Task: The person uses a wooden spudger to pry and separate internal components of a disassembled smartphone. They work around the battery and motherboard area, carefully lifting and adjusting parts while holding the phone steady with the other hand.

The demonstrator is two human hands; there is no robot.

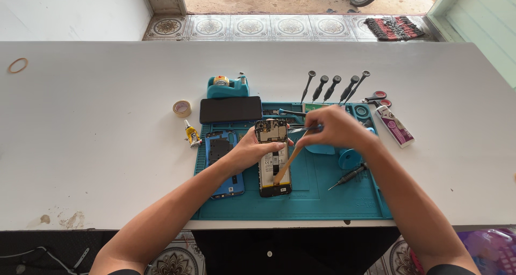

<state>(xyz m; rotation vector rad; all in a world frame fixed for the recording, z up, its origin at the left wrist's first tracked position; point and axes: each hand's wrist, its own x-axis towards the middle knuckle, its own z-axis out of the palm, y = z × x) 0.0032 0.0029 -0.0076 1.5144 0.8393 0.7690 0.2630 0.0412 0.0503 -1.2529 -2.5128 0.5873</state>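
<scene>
Right hand (336,129) pinched shut around a thin tool: a tan strip or stick (287,165) runs from the fingers down over the middle of the opened phone (273,158); something thin and blue shows at the fingertips too, too small to tell what. Left hand (252,150) closed on the phone's left edge, thumb across the upper part, bracing it on the teal work mat (312,200). Phone lies back-up at mat centre, rear cover off: circuit board bare at the top, battery area below. By the look of it the teardown is partly done. The blue back cover (223,162) already lies just beside the phone, on its left, and a dark slab (230,109) that may be a screen rests above. Board and battery seem still seated, so the inner work looks unfinished. One screwdriver (349,175) loose on the mat to the right; five more (333,87) lined up past the mat's top edge, near scissors (376,98). Tape dispenser (227,86), tape roll (182,108), small glue tube (191,134) and a white tube (395,125) around the mat, all on the white table (97,146).
</scene>
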